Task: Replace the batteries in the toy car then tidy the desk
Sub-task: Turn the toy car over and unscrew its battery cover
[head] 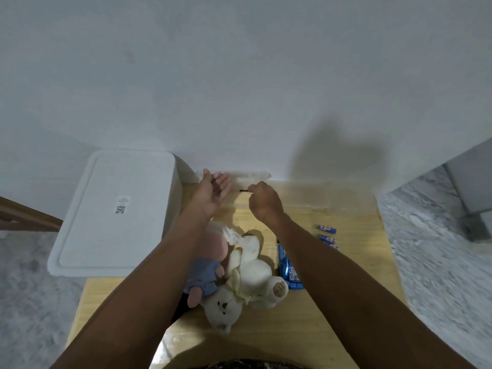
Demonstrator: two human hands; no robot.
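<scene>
Both hands reach toward the far edge of the wooden desk [346, 275]. The left hand [213, 190] is held palm up with its fingers straight and spread, holding nothing. Just beside it, the right hand [266, 202] has its fingers curled and pinches a small dark thin object [243, 190] whose tip points toward the left palm; it is too small to identify. 3 blue batteries [328, 237] lie in a loose row near the right edge of the desk, and a blue battery pack [287, 267] lies by the right forearm. Near the middle of the desk a white plush bear [247, 278] lies on its back, touching a pink and blue plush toy [207, 272] partly hidden under the left forearm. A white lidded bin [114, 211] with a small label stands at the far left corner of the desk. Clear plastic packaging [306, 201] lies along the far edge. The toy car cannot be made out.
</scene>
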